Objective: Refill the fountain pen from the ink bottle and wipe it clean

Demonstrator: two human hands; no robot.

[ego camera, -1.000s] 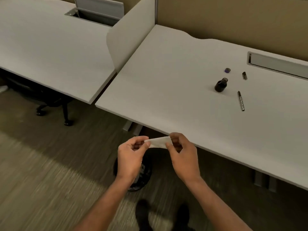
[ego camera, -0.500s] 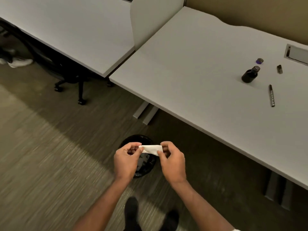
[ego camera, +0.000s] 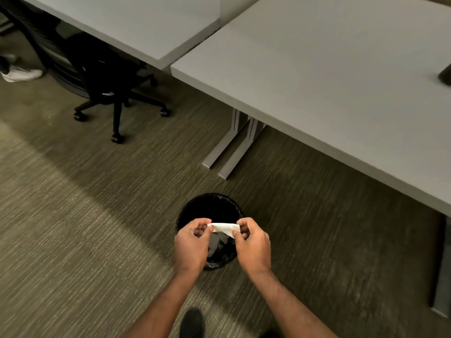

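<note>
Holding the folded tissue (ego camera: 225, 229) stretched between both hands, we have it right above the open mouth of the black bin (ego camera: 210, 208) on the floor, so that if we let go it should fall straight in. Our left hand (ego camera: 192, 242) pinches one end between thumb and fingers, and our right hand (ego camera: 253, 242) pinches the other; neither hand carries anything else. The tissue looks white from here, and we cannot tell whether any ink shows on it.

We judge this to be the throwing-away step at the end of the wiping. The pen is not in view at all. A dark shape (ego camera: 445, 75) at the far right edge of the desk (ego camera: 329, 76) may be the ink bottle, but it is cut off and we cannot be sure.

Further out, the bin stands on carpet (ego camera: 73, 215) just in front of the desk edge, with an office chair (ego camera: 109, 76) tucked under the neighbouring desk (ego camera: 127, 23) to the left. Our shoe (ego camera: 191, 322) shows below, close to the bin.
</note>
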